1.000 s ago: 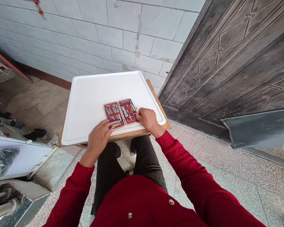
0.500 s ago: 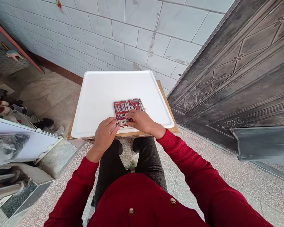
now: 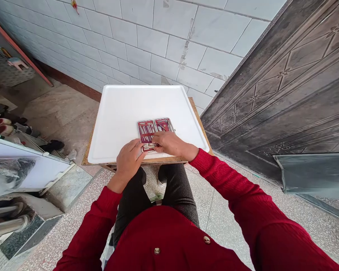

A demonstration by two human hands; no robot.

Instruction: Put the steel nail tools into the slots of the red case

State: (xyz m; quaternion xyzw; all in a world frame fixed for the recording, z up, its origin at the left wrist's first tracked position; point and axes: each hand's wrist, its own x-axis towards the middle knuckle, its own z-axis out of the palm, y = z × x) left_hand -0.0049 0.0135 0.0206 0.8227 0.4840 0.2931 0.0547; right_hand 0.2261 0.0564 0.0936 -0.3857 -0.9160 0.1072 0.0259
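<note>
An open manicure set case (image 3: 147,127) with a dark red lining lies on a white board (image 3: 124,109), close to its front edge. Several slim metal tools sit in the left half, and more lie in the right half. My left hand (image 3: 129,158) is closed at the case's lower left edge, thumb and forefinger gripping it. Over the lower part of the case, my right hand (image 3: 169,143) has its fingers pinched together. A small metal piece shows at those fingertips, too hidden to name. My right hand covers part of the case.
The white board rests on a wooden table (image 3: 86,155), whose edges stick out around it. Behind stands a tiled wall (image 3: 152,45). A dark patterned metal door (image 3: 271,94) is on the right. Shoes (image 3: 1,126) and a white cabinet (image 3: 28,165) are on the left.
The view has shifted slightly, so board, case and hands appear a little further right. Both hands stay at the lower part of the case, with only small finger movement.
</note>
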